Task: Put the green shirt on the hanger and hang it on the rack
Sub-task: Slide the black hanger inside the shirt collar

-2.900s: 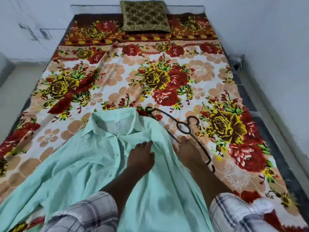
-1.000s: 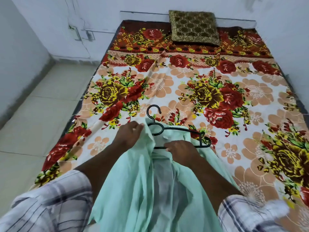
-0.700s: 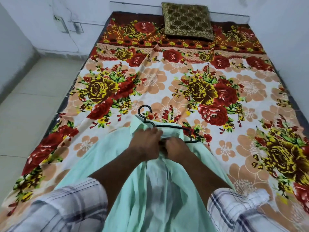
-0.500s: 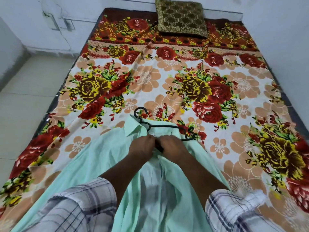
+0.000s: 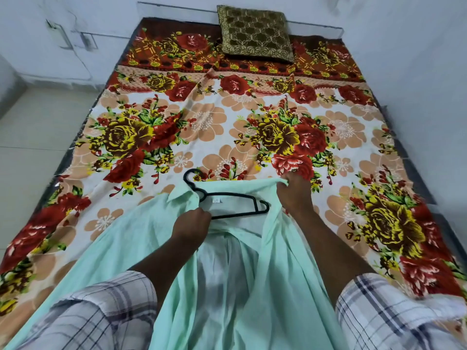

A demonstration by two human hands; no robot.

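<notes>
Location of task item: green shirt [image 5: 121,248] spread on the floral bedspread [image 5: 227,127], collar end towards the cushion [image 5: 255,34], front open, tail running down between the plaid sleeves [image 5: 101,306].

Location of hanger [image 5: 228,194]: black, resting on the inner back of the shirt just below the neck label, hook poking out past the collar onto the bedspread. Left end hidden under the left collar and front panel; right end exposed, not covered by cloth.

Left hand [image 5: 192,224]: grips the left front panel just under the collar, fingers curled tight into the fabric. Cannot tell whether the lower bar of the hanger is also caught in that grip.

Right hand [image 5: 294,195]: pinches the right collar edge, thumb and fingers pressed together on the cloth, holding that side lifted and pulled outward, beside the hanger's right end.

Step in hand, as judged: seating the shirt on the hanger, roughly half done, with one shoulder apparently on and the other open.

Next move, as judged: calls for drawing the right shoulder across and down over the exposed end, keeping the left side pinned to prevent sliding, then settling the collar round the hook's neck before lifting by the hook.

Rack: not in view.
</notes>
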